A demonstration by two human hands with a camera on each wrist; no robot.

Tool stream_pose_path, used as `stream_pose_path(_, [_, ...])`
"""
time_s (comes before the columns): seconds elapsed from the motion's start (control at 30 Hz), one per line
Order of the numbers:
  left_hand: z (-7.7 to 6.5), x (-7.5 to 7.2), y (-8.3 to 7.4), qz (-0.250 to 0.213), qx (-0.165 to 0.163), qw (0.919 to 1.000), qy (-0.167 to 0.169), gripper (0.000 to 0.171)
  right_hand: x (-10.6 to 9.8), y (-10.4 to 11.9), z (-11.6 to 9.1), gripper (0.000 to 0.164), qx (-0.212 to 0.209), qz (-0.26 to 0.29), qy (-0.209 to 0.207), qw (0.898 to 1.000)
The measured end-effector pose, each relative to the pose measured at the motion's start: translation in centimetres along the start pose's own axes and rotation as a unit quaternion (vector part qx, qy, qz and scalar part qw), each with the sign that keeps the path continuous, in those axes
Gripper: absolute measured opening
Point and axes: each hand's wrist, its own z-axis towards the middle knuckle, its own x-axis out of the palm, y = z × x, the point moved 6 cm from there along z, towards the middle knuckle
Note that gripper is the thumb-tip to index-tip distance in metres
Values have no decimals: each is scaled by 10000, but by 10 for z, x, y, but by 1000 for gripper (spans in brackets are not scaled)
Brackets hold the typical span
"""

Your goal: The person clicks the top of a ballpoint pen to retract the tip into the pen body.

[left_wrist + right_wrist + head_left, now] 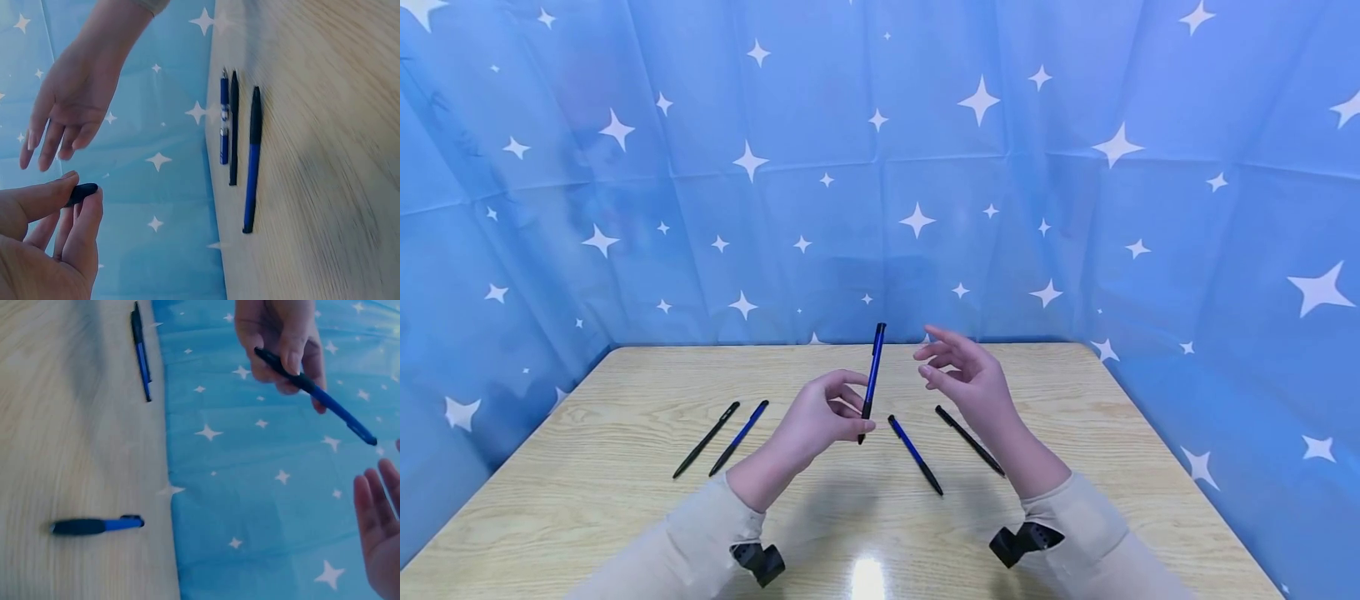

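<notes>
My left hand (827, 414) pinches a blue pen (874, 367) between thumb and fingers near its black grip end. The pen stands nearly upright above the table, its clip end on top. In the right wrist view the same pen (340, 414) slants out of the left hand towards the right hand's fingertips. My right hand (966, 375) is raised beside it, fingers loosely spread and holding nothing. Only the pen's dark end (81, 194) shows in the left wrist view, between thumb and fingertips.
Left on the wooden table (625, 383) lie a black pen (706, 440) and a blue pen (739, 438). Another blue pen (915, 455) and black pen (970, 441) lie right, with a blue-and-silver pen (224, 119) alongside. A starry blue curtain (880, 250) hangs behind.
</notes>
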Motion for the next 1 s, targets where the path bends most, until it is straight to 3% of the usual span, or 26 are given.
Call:
stream_pose_path(0.4, [0, -35, 19, 254, -284, 9988, -313, 68, -4, -22, -8, 47, 549, -473, 239, 9971])
stream_pose_path(0.57, [1, -47, 27, 450, -269, 9983, -267, 73, -5, -32, -11, 46, 662, -836, 471, 9932])
stream_pose_path(0.83, [-1, -67, 41, 1361, -404, 9892, -358, 71, -6, -42, -17, 46, 761, -1159, 832, 9868])
stream_pose_path(1.0, [-3, -79, 55, 1603, -685, 9843, -260, 70, -6, -44, -22, 46, 943, -1193, 949, 9838])
